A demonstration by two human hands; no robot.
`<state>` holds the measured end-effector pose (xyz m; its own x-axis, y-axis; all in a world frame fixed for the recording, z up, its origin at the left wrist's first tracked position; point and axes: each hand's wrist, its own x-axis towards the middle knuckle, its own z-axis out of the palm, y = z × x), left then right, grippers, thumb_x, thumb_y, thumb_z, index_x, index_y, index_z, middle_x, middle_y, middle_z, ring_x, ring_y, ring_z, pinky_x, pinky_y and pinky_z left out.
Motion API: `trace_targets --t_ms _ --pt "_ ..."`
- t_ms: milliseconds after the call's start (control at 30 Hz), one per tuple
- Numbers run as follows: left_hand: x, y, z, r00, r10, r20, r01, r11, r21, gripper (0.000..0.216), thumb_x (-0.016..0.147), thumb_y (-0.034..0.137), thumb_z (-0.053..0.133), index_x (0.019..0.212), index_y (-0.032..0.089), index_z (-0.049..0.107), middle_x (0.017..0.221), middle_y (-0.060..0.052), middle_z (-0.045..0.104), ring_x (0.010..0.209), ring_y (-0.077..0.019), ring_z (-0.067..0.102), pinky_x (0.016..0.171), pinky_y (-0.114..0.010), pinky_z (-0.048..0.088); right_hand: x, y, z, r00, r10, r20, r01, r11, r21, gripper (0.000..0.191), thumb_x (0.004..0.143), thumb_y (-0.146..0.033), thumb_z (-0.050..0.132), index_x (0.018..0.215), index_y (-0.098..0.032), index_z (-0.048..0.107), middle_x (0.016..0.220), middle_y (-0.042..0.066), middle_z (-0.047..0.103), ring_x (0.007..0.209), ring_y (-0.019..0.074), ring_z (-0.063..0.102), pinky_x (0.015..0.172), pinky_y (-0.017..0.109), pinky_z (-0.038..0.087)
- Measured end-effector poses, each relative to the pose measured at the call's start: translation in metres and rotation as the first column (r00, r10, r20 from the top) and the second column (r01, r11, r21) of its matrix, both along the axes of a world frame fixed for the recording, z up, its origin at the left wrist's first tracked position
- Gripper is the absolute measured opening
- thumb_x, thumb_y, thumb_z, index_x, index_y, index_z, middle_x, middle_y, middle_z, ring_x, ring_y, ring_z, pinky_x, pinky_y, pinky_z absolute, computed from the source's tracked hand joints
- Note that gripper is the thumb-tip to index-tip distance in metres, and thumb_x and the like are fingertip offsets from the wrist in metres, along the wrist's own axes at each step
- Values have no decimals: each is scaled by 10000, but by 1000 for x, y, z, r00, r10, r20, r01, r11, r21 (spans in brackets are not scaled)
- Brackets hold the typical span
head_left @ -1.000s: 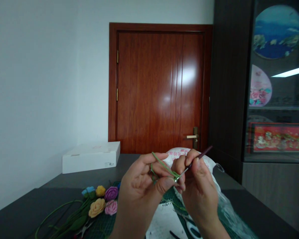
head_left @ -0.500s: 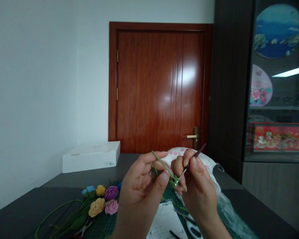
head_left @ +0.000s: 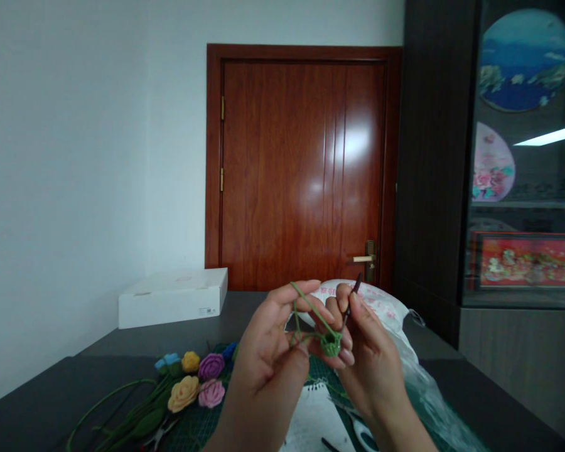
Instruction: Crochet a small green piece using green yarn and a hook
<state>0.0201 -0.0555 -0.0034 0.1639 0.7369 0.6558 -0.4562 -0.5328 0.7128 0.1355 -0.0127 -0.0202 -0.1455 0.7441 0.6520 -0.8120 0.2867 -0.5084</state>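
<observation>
My right hand (head_left: 368, 342) grips a dark-handled crochet hook (head_left: 353, 295) in a pinch, its handle pointing up and its lower end at a small green crocheted piece (head_left: 330, 344). Green yarn (head_left: 314, 305) runs from that piece up over the raised index finger of my left hand (head_left: 274, 358). Another strand passes down toward the left thumb, where the fingers close on it. The piece sits between the two hands, close to the fingertips of both. Which fingers bear its weight, I cannot tell.
Crocheted flowers (head_left: 183, 393) with green stems lie at the left on a green cutting mat (head_left: 193, 433). Below my hands are a notepad (head_left: 313, 417), a pen and scissors (head_left: 363, 433). A white plastic bag (head_left: 386, 301) lies behind my right hand; a white box (head_left: 172, 301) stands back left.
The hook has swung more upright and my right hand has shifted slightly left. My left thumb has drawn down from the green piece, which now shows more fully.
</observation>
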Motion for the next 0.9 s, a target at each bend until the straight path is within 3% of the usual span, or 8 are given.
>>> trace_targets --t_ms 100,233,367,633,900 --pt "-2 0 2 998 -61 8 62 998 -20 407 871 80 647 1246 238 628 1018 -37 678 828 -189 712 730 -311 605 1 -1 1 1000 -9 -17 9 1000 -2 270 994 -407 557 798 -224 527 559 -86 458 406 53 231 405 137 363" --pt "-1 -1 3 1000 -17 10 17 999 -32 509 772 68 777 1235 225 635 961 -31 662 908 -217 693 785 -328 601 1 -3 2 999 -27 -40 27 1000 -8 278 993 -396 555 779 -221 524 560 -77 457 426 59 287 457 149 397" --pt "2 -1 1 999 39 24 -38 999 -28 541 756 43 793 1237 231 632 919 -14 668 897 -197 685 851 -348 604 0 -4 3 997 -63 -32 63 998 3 298 988 -417 556 767 -224 508 554 -68 447 464 76 331 519 169 447" --pt "3 11 -7 989 145 32 -148 965 216 548 820 -20 714 1289 248 624 892 -8 714 836 -158 697 746 -262 632 0 -6 3 994 -89 -67 93 995 45 265 1034 -321 472 803 -212 541 580 -57 484 459 62 370 476 137 387" --pt "-1 13 -9 958 282 60 -286 907 307 542 807 -42 737 1256 254 669 863 6 728 858 -121 703 804 -180 602 5 -12 1 947 -313 -67 320 930 179 259 1072 -273 383 909 -228 579 653 -29 617 486 67 541 509 166 442"
